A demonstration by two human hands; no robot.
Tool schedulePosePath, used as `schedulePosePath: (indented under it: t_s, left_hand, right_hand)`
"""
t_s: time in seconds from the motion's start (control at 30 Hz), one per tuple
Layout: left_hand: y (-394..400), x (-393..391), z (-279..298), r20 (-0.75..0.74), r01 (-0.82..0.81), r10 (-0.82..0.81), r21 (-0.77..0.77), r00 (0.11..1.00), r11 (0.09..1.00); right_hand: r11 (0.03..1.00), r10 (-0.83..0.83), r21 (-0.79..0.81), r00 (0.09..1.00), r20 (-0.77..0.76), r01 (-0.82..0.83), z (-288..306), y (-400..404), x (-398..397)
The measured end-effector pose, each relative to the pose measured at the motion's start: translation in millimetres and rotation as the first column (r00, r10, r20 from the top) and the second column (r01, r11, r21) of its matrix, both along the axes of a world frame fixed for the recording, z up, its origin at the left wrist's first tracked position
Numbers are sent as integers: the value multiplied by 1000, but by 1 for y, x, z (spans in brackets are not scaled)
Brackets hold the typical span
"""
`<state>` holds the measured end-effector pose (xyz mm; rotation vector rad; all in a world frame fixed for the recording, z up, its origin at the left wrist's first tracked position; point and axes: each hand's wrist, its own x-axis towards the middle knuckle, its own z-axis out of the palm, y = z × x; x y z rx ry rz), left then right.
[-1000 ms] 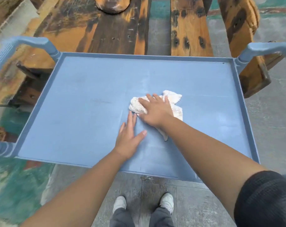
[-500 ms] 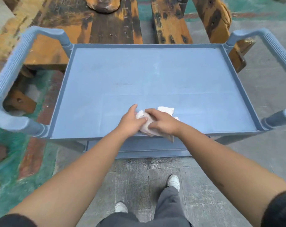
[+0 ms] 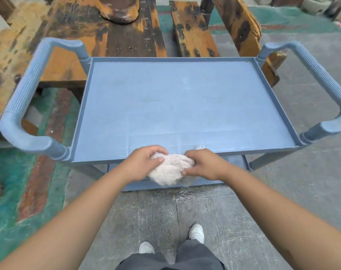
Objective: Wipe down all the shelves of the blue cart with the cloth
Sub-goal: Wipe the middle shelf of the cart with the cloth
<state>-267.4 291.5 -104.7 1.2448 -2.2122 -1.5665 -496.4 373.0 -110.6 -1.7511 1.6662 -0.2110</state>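
- Cloth [image 3: 170,169], white and bunched into a loose ball, sat between my two hands, just off the near edge of the top shelf [image 3: 185,106] and in front of the lower shelf [image 3: 236,162].
- My left hand [image 3: 141,162] gripped the cloth's left side, fingers curled over the top and thumb pressed into the fabric.
- My right hand [image 3: 202,164] gripped the right side, fingers folded around it, knuckles up.
- A small corner of the cloth poked up above my right hand, over the shelf's near rim.
- The cart [image 3: 177,59] stood square in front of me, its top shelf flat and blue, showing faint pale streaks.
- Ribbed handles curved out at both ends, the left handle [image 3: 25,94] and the right handle [image 3: 321,75].
- Worn wooden benches [image 3: 193,30] stood just beyond the cart's far edge.
- My shoes [image 3: 197,232] rested on the grey paved floor [image 3: 195,211] below, near the cart.
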Motion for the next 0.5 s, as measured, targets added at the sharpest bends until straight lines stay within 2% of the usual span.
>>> schedulePosePath:
  t_s: [0.07, 0.13, 0.2, 0.33, 0.43, 0.5]
  left_hand:
    - [12, 21, 0, -18, -75, 76, 38, 997, 996]
    - [26, 37, -8, -100, -174, 192, 160, 976, 972]
    - [43, 51, -24, -152, -241, 290, 276, 945, 931]
    - [73, 71, -68, -115, -365, 420, 325, 900, 872]
    - [80, 80, -100, -94, -340, 413, 422, 906, 840]
    - [80, 86, -120, -29, -358, 408, 427, 912, 830]
  right_hand:
    - [992, -120, 66, 971, 205, 109, -5, 12, 13]
    - [973, -231, 98, 921, 312, 211, -18, 20, 31]
    - [941, -337, 187, 831, 442, 282, -35, 25, 50]
    - [875, -478, 406, 607, 634, 265, -67, 34, 84]
    - [823, -558, 529, 473, 682, 208, -84, 36, 106]
    - [797, -595, 576, 396, 699, 181, -96, 34, 117]
